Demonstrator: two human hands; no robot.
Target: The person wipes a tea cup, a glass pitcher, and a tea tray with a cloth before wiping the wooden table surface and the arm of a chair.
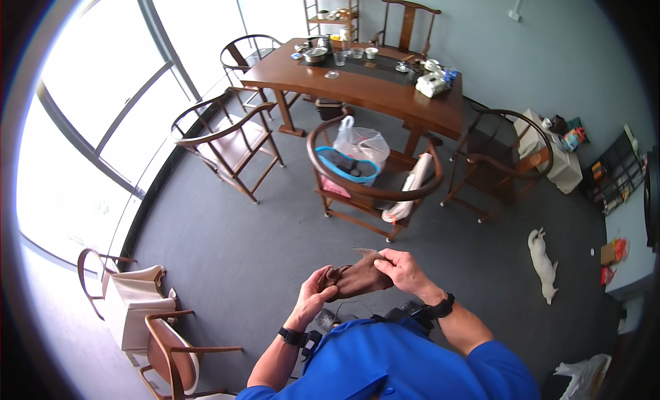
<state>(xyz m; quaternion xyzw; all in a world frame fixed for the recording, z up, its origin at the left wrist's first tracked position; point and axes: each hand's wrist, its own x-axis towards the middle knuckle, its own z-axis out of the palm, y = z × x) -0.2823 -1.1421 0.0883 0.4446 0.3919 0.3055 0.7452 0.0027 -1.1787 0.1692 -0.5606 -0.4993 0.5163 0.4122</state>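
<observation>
A brown cloth item (pixel 362 279), perhaps a sock, is held level in front of my body, above the floor. My left hand (pixel 310 298) grips its bunched, folded end. At the other end, my right hand (pixel 405 270) pinches the cloth between thumb and fingers. The part between my hands is drawn fairly flat, and a thin, sheer edge (pixel 367 251) sticks up beside my right fingers. Just beyond my hands stands a wooden armchair (pixel 379 191), holding a plastic bag (pixel 363 142) and a blue-rimmed container (pixel 337 168).
A white animal (pixel 543 266) lies on the floor at the right. Behind the armchair is a wooden table (pixel 356 93) with cups, glasses and a pot (pixel 315 55). Other wooden chairs (pixel 232 137) stand around it. Lower left are a cloth-covered stand (pixel 136 317) and a chair (pixel 172 353).
</observation>
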